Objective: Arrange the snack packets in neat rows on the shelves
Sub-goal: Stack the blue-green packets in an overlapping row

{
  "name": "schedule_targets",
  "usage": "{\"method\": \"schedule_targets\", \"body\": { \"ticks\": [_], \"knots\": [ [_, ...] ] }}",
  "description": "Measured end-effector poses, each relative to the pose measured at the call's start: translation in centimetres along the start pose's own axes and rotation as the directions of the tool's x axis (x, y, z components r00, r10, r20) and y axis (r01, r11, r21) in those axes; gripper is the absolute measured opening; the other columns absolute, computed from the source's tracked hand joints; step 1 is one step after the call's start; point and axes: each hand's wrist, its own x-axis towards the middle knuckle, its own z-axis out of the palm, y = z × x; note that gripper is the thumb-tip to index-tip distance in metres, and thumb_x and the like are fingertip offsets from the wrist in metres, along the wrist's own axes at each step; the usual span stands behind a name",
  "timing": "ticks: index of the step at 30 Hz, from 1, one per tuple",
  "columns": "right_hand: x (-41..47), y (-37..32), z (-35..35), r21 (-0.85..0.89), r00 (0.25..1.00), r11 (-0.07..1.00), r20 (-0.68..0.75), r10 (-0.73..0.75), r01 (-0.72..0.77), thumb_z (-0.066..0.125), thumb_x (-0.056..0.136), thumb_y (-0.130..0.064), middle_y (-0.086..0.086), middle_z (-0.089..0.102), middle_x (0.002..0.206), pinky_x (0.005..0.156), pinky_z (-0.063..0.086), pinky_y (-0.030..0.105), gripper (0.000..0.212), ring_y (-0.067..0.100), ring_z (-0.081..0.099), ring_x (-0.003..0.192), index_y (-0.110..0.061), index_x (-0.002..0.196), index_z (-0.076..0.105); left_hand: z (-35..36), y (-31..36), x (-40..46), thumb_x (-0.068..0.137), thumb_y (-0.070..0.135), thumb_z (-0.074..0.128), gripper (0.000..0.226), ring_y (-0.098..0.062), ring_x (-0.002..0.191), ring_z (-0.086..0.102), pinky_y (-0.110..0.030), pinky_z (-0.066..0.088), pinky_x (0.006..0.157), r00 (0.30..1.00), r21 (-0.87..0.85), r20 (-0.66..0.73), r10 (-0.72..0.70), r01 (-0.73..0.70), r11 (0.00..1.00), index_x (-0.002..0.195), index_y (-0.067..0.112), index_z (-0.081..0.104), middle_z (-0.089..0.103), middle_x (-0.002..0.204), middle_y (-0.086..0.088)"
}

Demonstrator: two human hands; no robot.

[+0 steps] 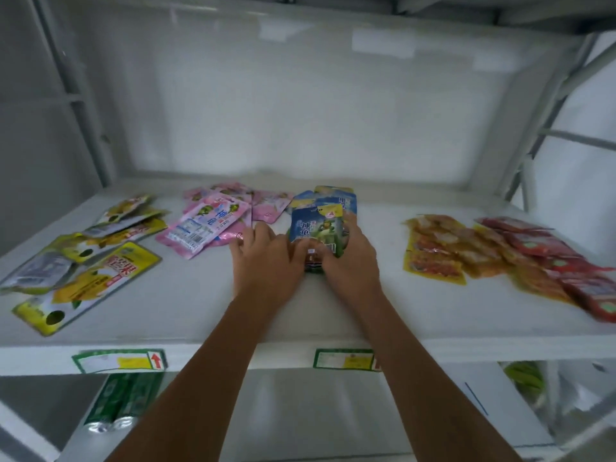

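Mango packets [100, 261] and pink packets [213, 225] are lying loose at left. Left hand [266, 258] and right hand [350, 258] are gripping the blue packets [316, 228] mid-shelf; squeezing unevenly risks the stack sliding apart toward the orange packets [440, 251].

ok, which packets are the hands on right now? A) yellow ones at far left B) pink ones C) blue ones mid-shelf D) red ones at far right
C: both the left hand and the right hand close around the blue packets at the middle of the shelf.
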Motion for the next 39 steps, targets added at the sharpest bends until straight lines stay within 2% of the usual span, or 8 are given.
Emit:
{"method": "schedule_targets", "body": {
  "ticks": [8, 12, 14, 17, 21, 28, 33, 39],
  "knots": [
    [-0.1, 0.4, -1.2, 0.23, 0.996, 0.97, -0.041, -0.075, 0.083, 0.066, 0.098, -0.013, -0.001, 0.075, 0.107, 0.08, 0.052, 0.021, 0.022, 0.014, 0.069, 0.099, -0.019, 0.119, 0.072, -0.9, -0.6, 1.5, 0.103, 0.063, 0.041, 0.05, -0.024, 0.129, 0.052, -0.047, 0.032, 0.113, 0.991, -0.484, 0.082, -0.106, 0.132, 0.865, 0.126, 0.028, 0.068, 0.063, 0.129, 0.0],
    [1.4, -1.2, -0.7, 0.344, 0.999, 0.938, -0.001, -0.042, 0.04, 0.061, 0.095, -0.026, 0.004, 0.074, 0.095, 0.073, 0.053, 0.026, 0.02, 0.013, 0.069, 0.086, -0.012, 0.097, 0.074, -2.1, -0.8, 4.8, 0.108, 0.031, 0.055, 0.022, -0.009, 0.084, 0.073, -0.028, 0.055, 0.074, 0.977, -0.921, 0.193, -0.087, 0.21, 0.328, 0.1, 0.017, 0.071, 0.077, 0.09, 0.006],
    [3.0, -2.5, 0.2, 0.386, 0.999, 0.922, 0.01, -0.038, 0.032, 0.06, 0.1, -0.027, 0.001, 0.068, 0.074, 0.064, 0.048, 0.022, 0.03, 0.005, 0.062, 0.067, -0.01, 0.076, 0.067, -2.0, -0.7, 6.7, 0.106, 0.019, 0.06, 0.017, -0.007, 0.07, 0.074, -0.026, 0.058, 0.064, 0.974, -0.954, 0.196, -0.113, 0.216, 0.206, 0.093, 0.017, 0.07, 0.077, 0.078, 0.006],
    [4.9, -3.8, 2.2, 0.381, 0.996, 0.92, -0.044, -0.084, 0.094, 0.061, 0.104, -0.022, -0.013, 0.06, 0.071, 0.059, 0.039, 0.006, 0.023, -0.009, 0.057, 0.063, -0.018, 0.081, 0.062, -0.4, -0.3, 8.3, 0.104, 0.018, 0.063, 0.014, -0.018, 0.074, 0.075, -0.036, 0.061, 0.069, 0.965, -0.965, 0.153, -0.213, 0.192, 0.181, 0.093, 0.018, 0.071, 0.078, 0.084, -0.001],
    [6.4, -2.7, 4.4, 0.278, 0.978, 0.939, -0.108, -0.179, 0.203, 0.06, 0.105, -0.022, -0.01, 0.063, 0.077, 0.062, 0.04, 0.007, 0.016, -0.009, 0.06, 0.07, -0.013, 0.092, 0.063, 1.0, -0.6, 8.7, 0.102, 0.012, 0.063, 0.008, -0.011, 0.068, 0.07, -0.03, 0.055, 0.065, 0.951, -0.981, 0.083, -0.297, 0.131, 0.145, 0.097, 0.011, 0.068, 0.074, 0.083, -0.003],
    [7.8, -1.8, 5.4, 0.243, 0.956, 0.94, -0.231, -0.182, 0.237, 0.055, 0.102, -0.045, 0.002, 0.068, 0.079, 0.071, 0.052, 0.035, 0.034, 0.018, 0.068, 0.078, -0.016, 0.083, 0.058, 1.0, 0.0, 8.4, 0.103, 0.026, 0.063, 0.02, -0.015, 0.08, 0.078, -0.024, 0.059, 0.064, 0.964, -0.978, 0.205, -0.168, 0.206, -0.012, 0.109, 0.011, 0.075, 0.08, 0.087, 0.001],
    [8.1, -1.7, 5.4, 0.361, 0.956, 0.905, -0.262, -0.134, 0.226, 0.06, 0.105, -0.03, -0.001, 0.069, 0.074, 0.063, 0.053, 0.026, 0.033, 0.007, 0.068, 0.069, -0.01, 0.08, 0.06, 1.4, -0.5, 8.6, 0.103, 0.02, 0.064, 0.016, -0.02, 0.085, 0.079, -0.029, 0.061, 0.069, 0.971, -0.973, 0.22, -0.099, 0.226, 0.053, 0.109, 0.011, 0.075, 0.081, 0.093, -0.004],
    [8.4, -1.7, 5.6, 0.241, 0.954, 0.94, -0.238, -0.185, 0.242, 0.062, 0.103, -0.035, -0.007, 0.069, 0.079, 0.07, 0.051, 0.026, 0.028, 0.006, 0.067, 0.075, -0.014, 0.085, 0.068, 1.4, -0.5, 8.5, 0.102, 0.028, 0.066, 0.022, -0.025, 0.088, 0.08, -0.037, 0.062, 0.075, 0.972, -0.975, 0.213, -0.103, 0.218, 0.036, 0.111, 0.011, 0.076, 0.081, 0.096, -0.009]
  ]
}}
